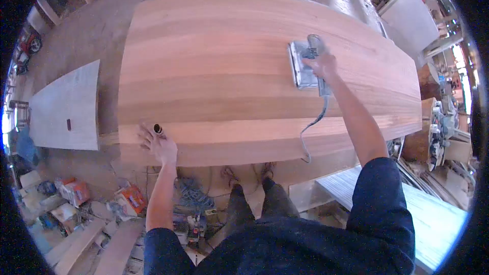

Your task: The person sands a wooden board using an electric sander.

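A large wooden panel (214, 86) with light and dark bands lies in front of me. My right hand (322, 65) is wrapped round a grey power sander (304, 66), whose flat base sits on the right half of the panel. A cord (304, 140) runs from the sander down over the panel's near edge. At the panel's near left corner, my left hand (159, 142) rests with fingers spread. Beside its thumb and fingers stands a small round dark-centred object (158, 129); whether the hand touches it is unclear.
A pale board (69, 107) with a small dark item lies at the left. Orange-and-white boxes (131, 199), wood offcuts and a blue tangle (193, 196) litter the floor at lower left. A whitish ridged sheet (402, 214) lies at lower right. Another board (410, 23) leans at upper right.
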{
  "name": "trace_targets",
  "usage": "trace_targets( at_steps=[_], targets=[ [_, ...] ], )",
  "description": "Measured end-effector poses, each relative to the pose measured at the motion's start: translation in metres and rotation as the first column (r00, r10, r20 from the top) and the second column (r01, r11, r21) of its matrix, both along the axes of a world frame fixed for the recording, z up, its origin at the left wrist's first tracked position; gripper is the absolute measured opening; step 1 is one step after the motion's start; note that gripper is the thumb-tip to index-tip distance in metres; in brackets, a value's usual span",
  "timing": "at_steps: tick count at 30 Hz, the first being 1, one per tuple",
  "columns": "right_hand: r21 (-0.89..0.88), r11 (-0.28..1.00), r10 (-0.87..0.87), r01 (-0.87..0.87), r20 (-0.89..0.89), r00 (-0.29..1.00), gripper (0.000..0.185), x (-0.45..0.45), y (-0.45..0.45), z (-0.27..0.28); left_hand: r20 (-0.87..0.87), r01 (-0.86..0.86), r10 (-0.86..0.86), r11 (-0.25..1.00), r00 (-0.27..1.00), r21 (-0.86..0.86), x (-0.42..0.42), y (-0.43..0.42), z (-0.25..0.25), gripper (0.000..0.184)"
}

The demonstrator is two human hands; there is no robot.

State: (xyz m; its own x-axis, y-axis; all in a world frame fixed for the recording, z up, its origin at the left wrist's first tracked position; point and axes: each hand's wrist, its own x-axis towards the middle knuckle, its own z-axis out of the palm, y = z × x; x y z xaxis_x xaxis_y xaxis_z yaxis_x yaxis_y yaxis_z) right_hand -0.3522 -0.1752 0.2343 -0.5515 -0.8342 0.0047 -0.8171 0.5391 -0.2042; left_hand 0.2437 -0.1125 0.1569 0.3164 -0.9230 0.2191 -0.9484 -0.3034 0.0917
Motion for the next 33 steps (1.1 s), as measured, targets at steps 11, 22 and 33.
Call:
trace_targets(
  at_steps=[11,22,33],
  targets=[
    [-0.220,0.893,0.442,-0.392,0.263,0.858,0.079,0.199,0.017,0.271,0.157,-0.044,0.028,0.994,0.987,0.100,-0.080,0.127,0.276,0.071],
    [-0.456,0.765,0.642,-0.456,0.474,0.603,0.062,0.472,0.118,0.294,-0.192,0.170,-0.222,0.952,0.956,-0.255,0.049,0.167,0.215,0.064],
    [-0.076,0.880,0.459,-0.468,0.384,0.801,0.069,0.360,0.161,0.241,0.121,0.241,-0.272,0.945,0.955,0.223,0.011,0.133,0.180,0.067]
  ],
)
